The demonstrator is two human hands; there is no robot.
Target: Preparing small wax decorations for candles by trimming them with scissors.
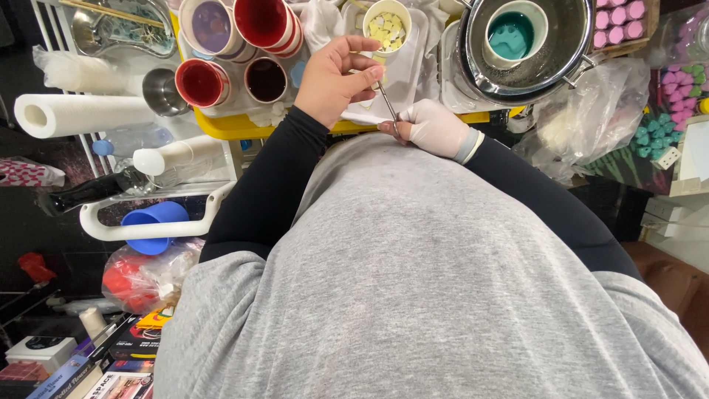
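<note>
**A:** Entry. I see a thin metal tool (387, 101) just off the near edge of the yellow tray (221, 127), above the grey shirt (413, 281). My left hand (336, 77), bare, is closed in a pinch on its upper end. My right hand (436, 129), in a white glove, is curled shut around the lower end; a small white piece (362, 118) sits between the hands, touching the tool.

**B:** Step in hand?

**A:** Judged: working that white piece with the tool tip, mid-step. What the tip does exactly is too small to tell.

**B:** Next move calls for?

**A:** A steady pinch and fine control at the tip. Beyond: a cup of pale yellow chips (387, 29) mid-tray, red cups (201, 81) toward its left edge, a steel pot (524, 44) with a teal cup inside at the right.
</note>
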